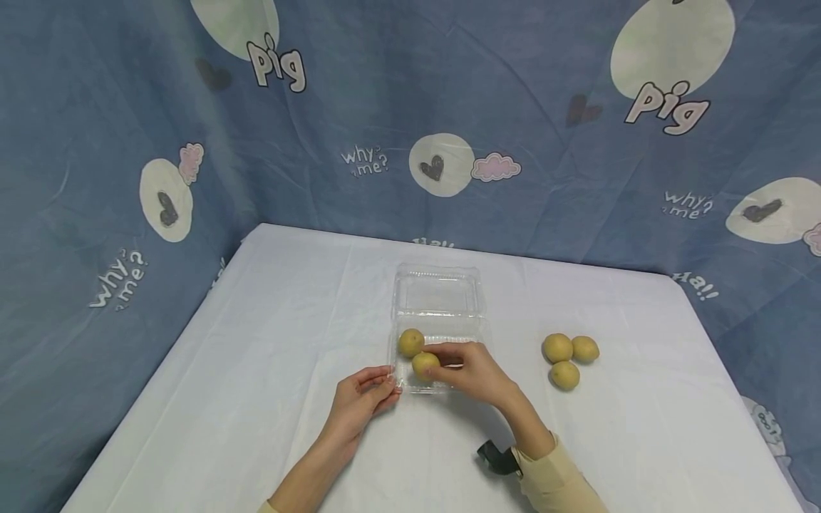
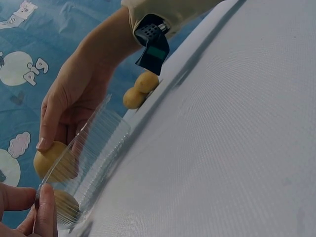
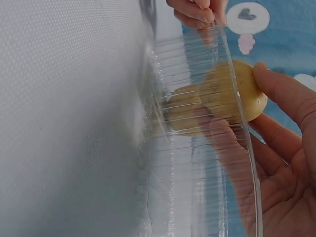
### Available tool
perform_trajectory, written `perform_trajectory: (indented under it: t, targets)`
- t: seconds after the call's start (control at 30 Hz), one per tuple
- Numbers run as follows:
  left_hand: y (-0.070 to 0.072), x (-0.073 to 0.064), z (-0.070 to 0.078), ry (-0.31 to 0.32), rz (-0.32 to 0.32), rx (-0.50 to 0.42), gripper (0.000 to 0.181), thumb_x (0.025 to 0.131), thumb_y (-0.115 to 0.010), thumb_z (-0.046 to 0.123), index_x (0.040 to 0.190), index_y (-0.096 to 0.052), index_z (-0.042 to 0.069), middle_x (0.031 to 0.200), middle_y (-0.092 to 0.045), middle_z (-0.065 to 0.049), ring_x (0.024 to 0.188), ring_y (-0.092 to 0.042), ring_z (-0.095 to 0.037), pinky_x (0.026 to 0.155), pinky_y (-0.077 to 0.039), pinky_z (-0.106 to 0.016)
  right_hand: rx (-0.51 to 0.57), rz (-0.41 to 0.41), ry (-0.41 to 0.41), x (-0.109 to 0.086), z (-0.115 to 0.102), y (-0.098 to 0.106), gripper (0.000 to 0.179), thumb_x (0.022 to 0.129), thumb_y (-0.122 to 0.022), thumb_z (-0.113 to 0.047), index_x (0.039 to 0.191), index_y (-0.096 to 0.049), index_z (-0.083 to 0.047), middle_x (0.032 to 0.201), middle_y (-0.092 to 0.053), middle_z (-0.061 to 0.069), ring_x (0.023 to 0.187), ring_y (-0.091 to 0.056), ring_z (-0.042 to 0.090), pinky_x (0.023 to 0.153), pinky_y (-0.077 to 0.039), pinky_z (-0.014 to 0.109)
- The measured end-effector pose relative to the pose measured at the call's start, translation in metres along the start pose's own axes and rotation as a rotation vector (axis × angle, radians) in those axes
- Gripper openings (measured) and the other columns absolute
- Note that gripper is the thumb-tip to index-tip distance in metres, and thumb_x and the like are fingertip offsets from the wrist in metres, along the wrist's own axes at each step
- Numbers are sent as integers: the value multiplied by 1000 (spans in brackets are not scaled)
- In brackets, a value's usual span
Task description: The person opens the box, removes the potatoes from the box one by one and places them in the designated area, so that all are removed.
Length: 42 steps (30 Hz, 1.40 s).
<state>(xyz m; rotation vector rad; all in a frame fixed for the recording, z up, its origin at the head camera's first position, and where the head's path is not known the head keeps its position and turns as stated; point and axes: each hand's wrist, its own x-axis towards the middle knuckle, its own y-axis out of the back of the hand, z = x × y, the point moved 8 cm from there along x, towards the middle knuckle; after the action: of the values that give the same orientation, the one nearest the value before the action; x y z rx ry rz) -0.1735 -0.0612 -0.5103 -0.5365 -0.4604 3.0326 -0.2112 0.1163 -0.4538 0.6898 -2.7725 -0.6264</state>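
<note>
A clear plastic clamshell box point(image 1: 439, 326) lies with its lid point(image 1: 438, 293) folded back, away from the person. My left hand point(image 1: 365, 399) pinches the rim at its near left corner; the left wrist view shows thumb and finger on either side of the edge. In my right hand point(image 1: 470, 370) is a round yellow lemon-like fruit point(image 3: 254, 94), pinched between thumb and fingers at the box's near side, partly above the rim. Another such fruit point(image 1: 411, 343) sits inside the box, left and just beyond the held one. The box wall partly covers the right fingers in the right wrist view.
Three more yellow fruits point(image 1: 559, 348) lie clustered on the white tablecloth point(image 1: 628, 427), right of the box. A dark strap end point(image 1: 497, 457) hangs below the right wrist. Patterned blue cloth point(image 1: 333, 192) rises behind the table and along its left side.
</note>
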Motion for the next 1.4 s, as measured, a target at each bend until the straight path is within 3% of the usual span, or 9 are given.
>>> perform_trajectory:
  t: [0.23, 0.43, 0.87, 1.1, 1.4]
  targets:
    - [1, 0, -1, 3, 2, 0, 33, 91, -65, -3, 121, -56, -14, 94, -63, -14, 83, -68, -17, 80, -60, -25, -4, 16, -17, -4, -3, 2, 38, 89, -74, -16, 122, -66, 1, 113, -69, 12, 100, -68, 24, 81, -58, 24]
    - [1, 1, -1, -2, 0, 0, 32, 91, -65, -4, 121, -56, -15, 93, -63, -14, 83, -68, -17, 79, -60, -25, -4, 30, -16, -6, -1, 5, 38, 89, -74, -11, 123, -65, 4, 115, -68, 15, 102, -67, 28, 81, -60, 29]
    - [1, 1, -2, -3, 5, 3, 32, 91, -64, -5, 120, -56, -15, 93, -62, -14, 82, -68, -17, 79, -60, -25, -5, 46, -36, -15, -4, 12, 39, 89, -74, -24, 122, -68, -4, 115, -69, 7, 99, -68, 18, 79, -60, 25]
    - [1, 2, -1, -4, 12, 6, 32, 91, -64, -6, 120, -56, -15, 92, -62, -13, 82, -68, -17, 78, -60, -25, -5, 56, -35, -20, -2, 19, 40, 90, -74, -20, 123, -65, 1, 115, -69, 11, 100, -68, 24, 80, -59, 25]
    - [1, 2, -1, -8, 10, 11, 31, 91, -63, -6, 120, -56, -15, 92, -62, -13, 82, -68, -17, 78, -60, -25, -12, 72, -51, -25, -1, 28, 39, 89, -74, -19, 123, -66, -1, 114, -69, 8, 101, -68, 21, 83, -58, 26]
